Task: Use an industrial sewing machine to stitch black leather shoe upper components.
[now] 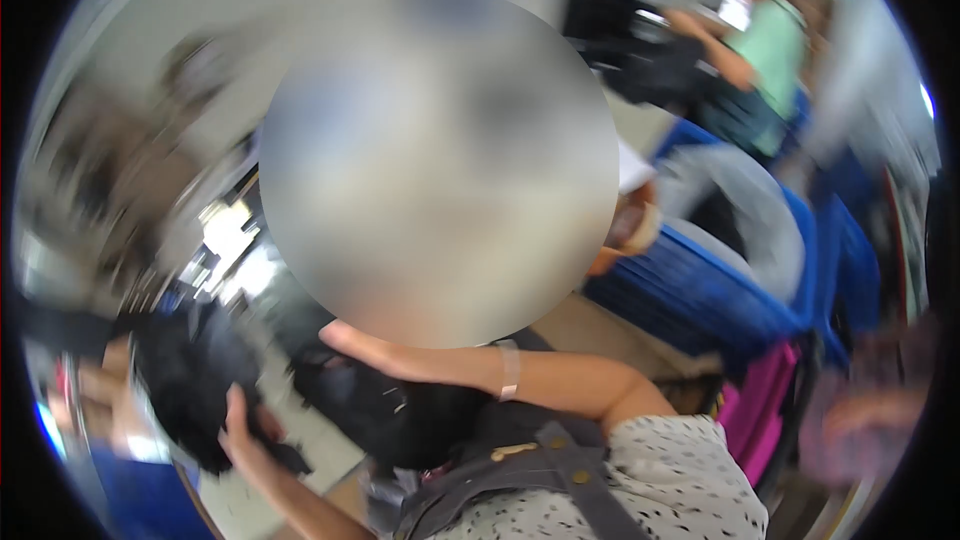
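My left hand (pixel 245 445) is at the lower left, its thumb raised and its fingers apart. It lies against or just in front of a black, soft-looking bundle (pixel 190 375), too smeared to name; contact is unclear. My right forearm, with a pale band at the wrist, reaches leftward across my body. Part of my right hand (pixel 375 352) shows above crumpled black material (pixel 425 430), while a round blurred patch covers its fingers. Whatever that hand may hold cannot be seen.
On the right stands a blue plastic crate (pixel 690 285) with grey, bag-like material (pixel 775 225) inside. A magenta panel (pixel 758 410) is beside it. A person in a green top (pixel 778 55) sits at the upper right near black items (pixel 655 65). The left side is smeared by motion.
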`<state>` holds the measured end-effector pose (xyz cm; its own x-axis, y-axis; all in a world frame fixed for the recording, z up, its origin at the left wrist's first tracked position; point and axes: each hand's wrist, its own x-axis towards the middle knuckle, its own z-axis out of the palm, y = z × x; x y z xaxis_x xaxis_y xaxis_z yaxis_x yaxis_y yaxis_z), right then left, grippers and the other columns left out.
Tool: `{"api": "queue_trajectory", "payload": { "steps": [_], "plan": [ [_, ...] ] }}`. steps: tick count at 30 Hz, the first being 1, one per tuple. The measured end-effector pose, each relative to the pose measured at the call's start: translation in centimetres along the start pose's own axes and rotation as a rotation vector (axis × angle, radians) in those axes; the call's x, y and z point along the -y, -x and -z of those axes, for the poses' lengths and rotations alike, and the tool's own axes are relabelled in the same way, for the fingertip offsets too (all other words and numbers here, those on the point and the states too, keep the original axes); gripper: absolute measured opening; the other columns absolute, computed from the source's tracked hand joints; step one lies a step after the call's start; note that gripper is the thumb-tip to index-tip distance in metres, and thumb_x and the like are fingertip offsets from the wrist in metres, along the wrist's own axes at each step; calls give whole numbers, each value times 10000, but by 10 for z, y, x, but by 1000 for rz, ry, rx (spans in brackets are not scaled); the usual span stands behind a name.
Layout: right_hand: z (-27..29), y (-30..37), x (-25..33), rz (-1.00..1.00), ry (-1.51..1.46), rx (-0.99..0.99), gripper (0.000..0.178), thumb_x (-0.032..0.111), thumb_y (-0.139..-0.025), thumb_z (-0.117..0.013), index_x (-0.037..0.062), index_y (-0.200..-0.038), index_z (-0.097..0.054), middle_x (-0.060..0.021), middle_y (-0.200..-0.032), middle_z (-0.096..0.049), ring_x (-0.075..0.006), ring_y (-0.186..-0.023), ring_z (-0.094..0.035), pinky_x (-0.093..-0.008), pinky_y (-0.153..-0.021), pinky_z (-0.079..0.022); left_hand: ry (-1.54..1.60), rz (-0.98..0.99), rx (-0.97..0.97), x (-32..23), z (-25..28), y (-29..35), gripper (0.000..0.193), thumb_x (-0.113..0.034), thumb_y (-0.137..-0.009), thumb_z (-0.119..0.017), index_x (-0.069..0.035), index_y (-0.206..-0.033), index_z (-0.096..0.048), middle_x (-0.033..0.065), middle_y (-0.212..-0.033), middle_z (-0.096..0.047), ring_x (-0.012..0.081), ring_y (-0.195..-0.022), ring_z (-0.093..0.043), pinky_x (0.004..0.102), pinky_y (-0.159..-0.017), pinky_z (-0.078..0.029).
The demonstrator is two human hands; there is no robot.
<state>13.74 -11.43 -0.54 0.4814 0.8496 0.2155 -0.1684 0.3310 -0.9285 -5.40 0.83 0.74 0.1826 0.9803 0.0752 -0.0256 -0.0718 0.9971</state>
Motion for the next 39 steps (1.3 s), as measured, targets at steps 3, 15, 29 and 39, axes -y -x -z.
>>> {"api": "queue_trajectory", "payload": {
  "steps": [3,15,29,39],
  "plan": [
    [-3,-5,-9,149,281,-76,315,151,-835,-572,-54,-1068,-520,-111,-964,-613,-153,-869,-570,-294,-797,-445,153,131,-142,2,-5,4,510,-152,-683,-734,87,-1025,-440,110,-732,-578,154,-439,-493,270,-378,-385],
    [-9,-4,1,53,140,-134,211,132,-877,-531,-40,-998,-524,-105,-832,-602,-132,-596,-559,-253,-518,-485,216,76,231,-3,3,10,221,-187,-860,-597,33,-850,-613,-9,-747,-581,57,-668,-486,210,-595,-414],
    [-2,-21,5,8,140,-189,225,164,-854,-570,-48,-925,-543,-103,-767,-593,-147,-529,-550,-249,-476,-467,196,48,215,-2,-2,-4,220,-170,-857,-593,48,-878,-614,5,-778,-601,61,-691,-510,211,-624,-425],
    [-4,-42,3,12,98,-176,216,172,-857,-568,-37,-909,-550,-90,-757,-594,-135,-534,-548,-243,-495,-466,238,40,228,-6,-10,-33,230,-156,-846,-582,40,-963,-607,34,-878,-623,87,-764,-565,230,-699,-454]
  ]
}}
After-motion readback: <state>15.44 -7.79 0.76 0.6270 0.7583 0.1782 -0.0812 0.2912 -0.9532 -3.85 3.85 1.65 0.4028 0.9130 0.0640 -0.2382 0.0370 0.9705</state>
